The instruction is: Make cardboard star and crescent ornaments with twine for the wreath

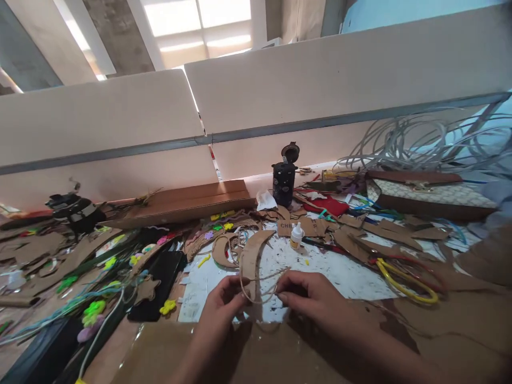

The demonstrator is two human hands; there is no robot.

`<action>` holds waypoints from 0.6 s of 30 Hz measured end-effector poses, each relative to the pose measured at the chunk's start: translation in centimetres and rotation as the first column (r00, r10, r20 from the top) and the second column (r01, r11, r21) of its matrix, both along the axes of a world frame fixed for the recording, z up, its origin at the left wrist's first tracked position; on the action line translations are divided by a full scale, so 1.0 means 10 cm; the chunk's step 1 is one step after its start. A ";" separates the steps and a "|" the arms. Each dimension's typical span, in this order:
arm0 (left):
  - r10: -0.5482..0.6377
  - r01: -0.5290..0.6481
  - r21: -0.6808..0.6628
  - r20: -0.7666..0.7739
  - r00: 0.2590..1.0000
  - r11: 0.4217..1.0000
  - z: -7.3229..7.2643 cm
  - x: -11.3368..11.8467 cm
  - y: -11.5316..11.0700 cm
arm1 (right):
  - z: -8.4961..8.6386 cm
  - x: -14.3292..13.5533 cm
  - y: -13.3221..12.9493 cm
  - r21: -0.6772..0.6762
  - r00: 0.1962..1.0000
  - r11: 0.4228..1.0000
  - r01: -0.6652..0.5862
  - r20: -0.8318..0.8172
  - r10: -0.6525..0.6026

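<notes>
My left hand pinches a thin brown string near the bottom end of a crescent-shaped cardboard piece. The fingers of my right hand are closed on the same string, a little to the right. Between the two hands the string forms a loop over a white, marked sheet. Behind my right hand stands a small white glue bottle. A curved cardboard ring piece lies left of the crescent.
Scissors with yellow and red handles lie at right. A black bottle stands behind. Cardboard scraps and a patterned bag are at right. A cardboard star and black case are at left. A blurred person's arm shows at right.
</notes>
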State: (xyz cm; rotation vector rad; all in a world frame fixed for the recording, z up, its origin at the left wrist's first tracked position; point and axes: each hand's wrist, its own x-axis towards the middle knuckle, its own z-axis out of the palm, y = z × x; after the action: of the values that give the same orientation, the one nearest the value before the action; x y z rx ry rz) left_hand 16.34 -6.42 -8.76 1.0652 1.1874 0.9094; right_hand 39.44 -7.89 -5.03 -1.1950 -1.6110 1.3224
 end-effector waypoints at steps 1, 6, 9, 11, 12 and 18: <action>0.035 -0.035 -0.016 0.038 0.999 0.999 0.00 -0.01 0.00 | 0.01 0.02 0.01 -0.019 0.999 1.000 0.018 -0.047 -0.019; 0.112 -0.109 -0.052 0.073 0.991 0.993 0.05 -0.09 0.01 | 0.18 0.22 0.07 -0.155 0.964 0.983 0.100 -0.227 -0.134; 0.134 -0.126 -0.091 0.097 0.986 0.988 0.11 -0.10 0.02 | 0.33 0.36 0.08 -0.171 0.962 0.979 0.113 -0.229 -0.151; 0.177 -0.165 -0.113 0.110 0.978 0.980 0.16 -0.08 0.02 | 0.40 0.43 0.07 -0.165 0.960 0.981 0.098 -0.244 -0.137; 0.204 -0.190 -0.122 0.114 0.972 0.974 0.19 -0.06 0.01 | 0.42 0.46 0.06 -0.157 0.957 0.983 0.099 -0.256 -0.137; 0.283 -0.269 -0.115 0.122 0.951 0.956 0.28 -0.02 -0.02 | 0.50 0.55 0.01 -0.110 0.951 0.982 0.156 -0.253 -0.179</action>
State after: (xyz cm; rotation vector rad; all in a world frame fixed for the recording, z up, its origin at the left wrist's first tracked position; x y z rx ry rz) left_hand 16.14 -6.64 -5.95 0.7563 1.2713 1.1118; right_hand 44.94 -7.83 -0.04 -1.1292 -1.2468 1.3890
